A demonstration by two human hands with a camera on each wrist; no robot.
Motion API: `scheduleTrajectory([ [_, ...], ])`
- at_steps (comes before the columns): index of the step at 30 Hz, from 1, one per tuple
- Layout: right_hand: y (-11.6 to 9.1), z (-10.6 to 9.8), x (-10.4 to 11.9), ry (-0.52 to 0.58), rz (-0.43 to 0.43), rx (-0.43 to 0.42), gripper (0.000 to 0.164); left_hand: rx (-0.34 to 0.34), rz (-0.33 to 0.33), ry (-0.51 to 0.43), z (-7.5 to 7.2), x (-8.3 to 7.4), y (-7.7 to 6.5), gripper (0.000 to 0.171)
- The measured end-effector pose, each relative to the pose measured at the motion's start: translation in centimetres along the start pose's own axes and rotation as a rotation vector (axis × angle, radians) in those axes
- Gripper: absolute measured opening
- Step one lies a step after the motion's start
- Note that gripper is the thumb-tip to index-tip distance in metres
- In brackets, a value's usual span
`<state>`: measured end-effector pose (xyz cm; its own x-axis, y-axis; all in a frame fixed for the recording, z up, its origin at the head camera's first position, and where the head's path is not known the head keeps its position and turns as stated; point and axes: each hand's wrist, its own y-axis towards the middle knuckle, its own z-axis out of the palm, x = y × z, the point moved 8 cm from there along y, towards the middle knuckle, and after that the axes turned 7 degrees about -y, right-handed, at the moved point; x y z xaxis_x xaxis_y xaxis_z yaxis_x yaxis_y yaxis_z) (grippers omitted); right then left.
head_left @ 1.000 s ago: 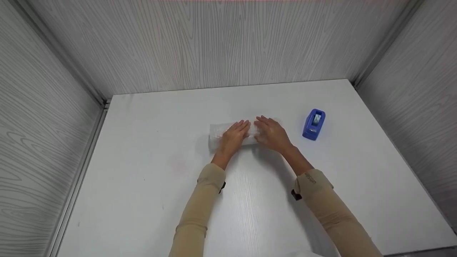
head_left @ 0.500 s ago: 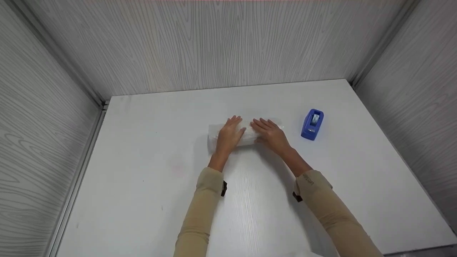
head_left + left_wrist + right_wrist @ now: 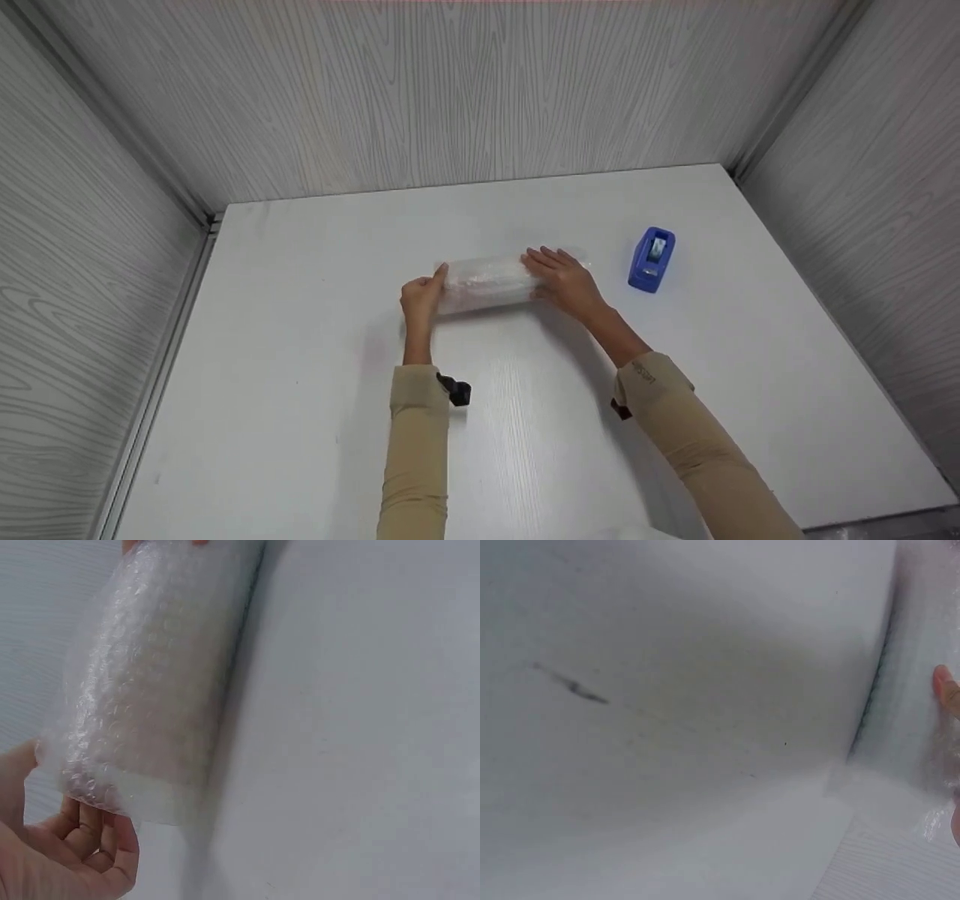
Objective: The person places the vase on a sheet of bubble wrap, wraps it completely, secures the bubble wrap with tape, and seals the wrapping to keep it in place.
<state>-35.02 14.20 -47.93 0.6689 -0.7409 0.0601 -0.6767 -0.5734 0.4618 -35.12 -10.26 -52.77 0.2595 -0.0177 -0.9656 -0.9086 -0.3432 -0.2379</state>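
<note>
A rolled bundle of clear bubble wrap lies crosswise on the white table, something faintly pinkish showing through it. At its left end my left hand holds the bundle, thumb against the upper side and fingers curled at the end. In the left wrist view that hand has its thumb and bent fingers at the bubble wrap's near end. Across the right part of the bundle rests my right hand, fingers extended over the top. Only its fingertips show at the right wrist view's edge.
To the right of the bundle stands a blue tape dispenser with a small roll in it. Grey wood-grain panels enclose the table at the back and both sides. Something white peeks in at the bottom edge.
My left hand has slid from the bundle's middle to its left end and now grips there, uncovering the wrap's middle. My right hand has stayed on the right part.
</note>
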Motion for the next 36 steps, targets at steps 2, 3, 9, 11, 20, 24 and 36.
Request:
scheduleTrajectory([
  [2, 0.1, 0.1, 0.0, -0.006, -0.003, 0.009, 0.063, 0.032, 0.008, -0.041, -0.1, -0.2, 0.2, 0.036],
  [3, 0.1, 0.1, -0.1, -0.008, -0.002, 0.012, 0.063, 0.054, 0.008, -0.058, -0.1, -0.3, 0.3, 0.033],
  [9, -0.1, 0.0, -0.6, -0.012, 0.019, 0.021, 0.066, 0.224, -0.065, -0.147, 0.6, 0.3, 1.0, 0.030],
  [11, -0.1, -0.1, -0.6, -0.011, 0.017, 0.017, 0.066, 0.248, -0.093, -0.176, 0.7, 0.5, 1.1, 0.027],
  [20, 0.2, 0.0, -0.3, 0.022, 0.031, -0.019, 0.064, 0.263, -0.019, -0.155, 0.3, 0.3, 0.8, 0.024],
  [24, 0.2, 0.3, -0.3, 0.035, 0.040, -0.007, 0.064, 0.187, 0.095, 0.012, -0.1, -0.1, 0.8, 0.027],
  [36, 0.3, 0.2, -0.5, 0.017, 0.055, 0.010, 0.063, 0.187, 0.892, 0.737, 5.1, -5.8, -4.5, 0.037],
])
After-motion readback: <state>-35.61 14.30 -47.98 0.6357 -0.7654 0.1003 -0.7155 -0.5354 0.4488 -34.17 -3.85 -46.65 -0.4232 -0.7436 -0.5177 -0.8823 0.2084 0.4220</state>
